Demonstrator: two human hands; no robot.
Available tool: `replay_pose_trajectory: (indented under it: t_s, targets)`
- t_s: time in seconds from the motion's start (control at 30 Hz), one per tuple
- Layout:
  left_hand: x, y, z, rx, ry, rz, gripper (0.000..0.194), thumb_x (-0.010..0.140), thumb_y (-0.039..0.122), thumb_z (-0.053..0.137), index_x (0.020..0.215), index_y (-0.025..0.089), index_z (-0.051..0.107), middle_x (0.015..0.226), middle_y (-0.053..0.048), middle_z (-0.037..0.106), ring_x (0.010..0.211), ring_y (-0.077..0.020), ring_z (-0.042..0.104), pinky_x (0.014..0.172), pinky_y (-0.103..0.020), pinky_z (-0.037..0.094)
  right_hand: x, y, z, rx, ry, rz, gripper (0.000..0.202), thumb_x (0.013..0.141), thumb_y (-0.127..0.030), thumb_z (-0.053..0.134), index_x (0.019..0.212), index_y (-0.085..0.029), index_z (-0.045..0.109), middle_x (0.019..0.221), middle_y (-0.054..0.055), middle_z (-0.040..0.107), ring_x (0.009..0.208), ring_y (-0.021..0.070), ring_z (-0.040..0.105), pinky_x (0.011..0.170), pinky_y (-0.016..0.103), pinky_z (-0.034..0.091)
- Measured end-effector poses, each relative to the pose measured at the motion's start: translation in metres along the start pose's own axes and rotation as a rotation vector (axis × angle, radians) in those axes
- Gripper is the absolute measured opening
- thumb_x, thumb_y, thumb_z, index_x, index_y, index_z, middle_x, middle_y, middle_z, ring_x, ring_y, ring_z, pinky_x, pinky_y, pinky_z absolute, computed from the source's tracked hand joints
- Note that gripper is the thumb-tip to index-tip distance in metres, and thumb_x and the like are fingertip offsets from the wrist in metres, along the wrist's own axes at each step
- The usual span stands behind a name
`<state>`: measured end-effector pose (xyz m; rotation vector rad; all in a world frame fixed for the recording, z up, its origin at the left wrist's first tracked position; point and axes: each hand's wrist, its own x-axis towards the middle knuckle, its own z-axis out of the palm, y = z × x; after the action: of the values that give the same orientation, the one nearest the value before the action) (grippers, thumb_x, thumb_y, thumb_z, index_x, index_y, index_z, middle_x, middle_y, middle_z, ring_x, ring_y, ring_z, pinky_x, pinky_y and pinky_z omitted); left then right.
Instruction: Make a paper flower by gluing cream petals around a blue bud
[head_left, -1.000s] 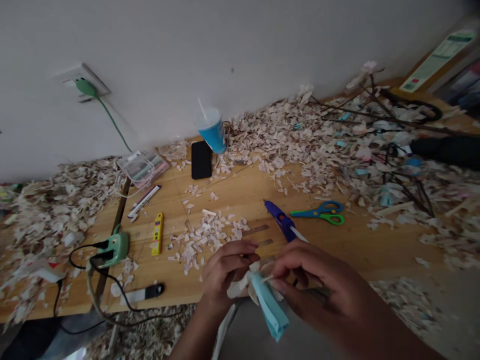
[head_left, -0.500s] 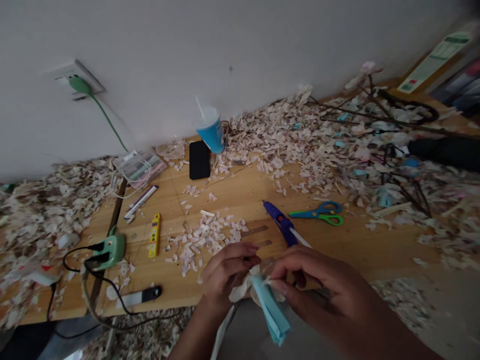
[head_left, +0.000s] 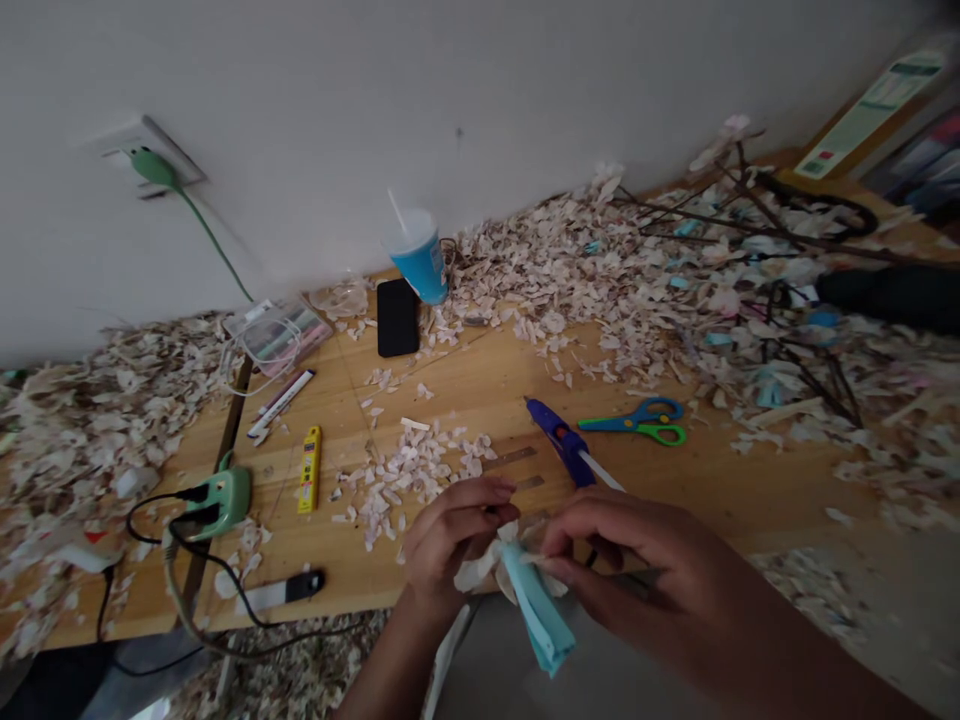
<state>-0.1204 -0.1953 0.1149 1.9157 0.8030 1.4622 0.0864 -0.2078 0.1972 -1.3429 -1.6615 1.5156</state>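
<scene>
Between my hands, at the table's front edge, is a paper flower with a folded light-blue paper piece (head_left: 534,610) hanging down and pale petals (head_left: 474,572) around its top. My left hand (head_left: 450,540) is closed around the flower's upper part, its fingertips partly hidden behind the petals. My right hand (head_left: 637,560) pinches a pale petal at the flower's right side between thumb and forefinger. Just beyond my right hand lies a blue glue gun (head_left: 559,440) with a white glue stick in its back. Blue-and-green scissors (head_left: 637,422) lie to its right.
Loose petals (head_left: 420,465) lie on the wooden table (head_left: 480,375), with deep heaps (head_left: 555,265) along the wall. Farther back stand a blue cup (head_left: 420,262) and a black phone (head_left: 397,318). Left are a yellow box (head_left: 309,470), a green power strip (head_left: 225,500) with cables, and a dark-handled blade (head_left: 281,592).
The light-blue paper piece has shifted slightly up and left, and my right hand's pinch on the petal has barely moved. Everything on the table stays put.
</scene>
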Motion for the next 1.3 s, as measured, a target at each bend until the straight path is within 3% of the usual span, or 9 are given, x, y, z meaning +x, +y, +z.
replay_pose_trajectory:
  t_s: [0.2,0.3,0.4,0.53,0.8,0.93,1.17,1.3]
  targets:
    - [0.002,0.001,0.002,-0.017,0.011,0.010,0.012,0.092,0.014,0.065,0.104,0.014,0.064,0.104,-0.010,0.073,0.103,-0.0247,0.073,0.081,-0.038,0.065,-0.003,-0.002,0.000,0.003,-0.020,0.028,0.018,0.096,-0.039,0.059,0.089,-0.026,0.068,0.086,0.000,0.068,0.074,0.0137,0.061,0.058,0.022,0.046]
    - [0.004,0.002,0.002,-0.005,0.013,0.029,0.011,0.091,0.012,0.066,0.102,0.013,0.064,0.103,-0.010,0.073,0.101,-0.0237,0.074,0.081,-0.037,0.064,-0.010,-0.003,-0.001,-0.043,0.053,0.015,0.016,0.097,-0.041,0.058,0.095,-0.028,0.067,0.094,0.002,0.068,0.081,0.0151,0.063,0.064,0.024,0.050]
    - [0.004,0.002,0.000,0.027,-0.016,0.057,0.012,0.090,0.011,0.066,0.103,0.012,0.064,0.103,-0.011,0.073,0.101,-0.0241,0.074,0.082,-0.036,0.064,-0.015,-0.003,-0.003,-0.152,0.158,-0.111,0.012,0.097,-0.036,0.059,0.105,-0.032,0.065,0.107,0.003,0.066,0.096,0.0180,0.065,0.077,0.028,0.054]
    - [0.000,0.002,-0.004,0.109,-0.076,0.070,0.018,0.091,0.012,0.065,0.109,0.012,0.065,0.106,-0.013,0.073,0.106,-0.0257,0.072,0.085,-0.040,0.064,-0.013,-0.003,0.000,-0.271,0.133,-0.260,0.023,0.096,-0.023,0.060,0.116,-0.034,0.063,0.108,0.003,0.064,0.100,0.0184,0.064,0.084,0.031,0.054]
    - [0.000,0.001,-0.003,0.148,-0.091,0.075,0.020,0.092,0.011,0.064,0.111,0.015,0.065,0.107,-0.012,0.074,0.106,-0.0241,0.072,0.085,-0.040,0.064,-0.009,-0.002,0.005,-0.351,0.131,-0.217,0.012,0.093,-0.014,0.056,0.094,-0.025,0.060,0.098,0.002,0.062,0.093,0.0170,0.062,0.080,0.032,0.050]
    - [-0.003,-0.003,-0.004,0.163,-0.100,0.082,0.022,0.092,0.010,0.063,0.113,0.014,0.065,0.109,-0.012,0.073,0.109,-0.0246,0.071,0.087,-0.040,0.063,-0.005,-0.004,0.004,-0.311,0.116,-0.270,0.013,0.092,-0.011,0.055,0.092,-0.024,0.058,0.093,0.000,0.064,0.090,0.0160,0.060,0.080,0.031,0.048]
    - [-0.012,-0.009,-0.012,0.230,-0.134,0.087,0.034,0.094,0.008,0.059,0.127,0.018,0.061,0.118,-0.010,0.072,0.118,-0.0242,0.067,0.094,-0.041,0.061,0.001,-0.003,0.006,-0.318,0.121,-0.186,0.011,0.091,-0.015,0.058,0.087,-0.025,0.060,0.080,-0.003,0.064,0.075,0.0141,0.062,0.066,0.027,0.047]
    - [-0.013,-0.009,-0.016,0.242,-0.164,0.095,0.037,0.094,0.006,0.058,0.130,0.015,0.059,0.119,-0.012,0.071,0.122,-0.0254,0.064,0.094,-0.042,0.061,0.001,-0.005,0.003,-0.327,0.151,-0.210,0.008,0.092,-0.020,0.059,0.095,-0.027,0.062,0.087,-0.001,0.069,0.081,0.0161,0.067,0.072,0.028,0.052]
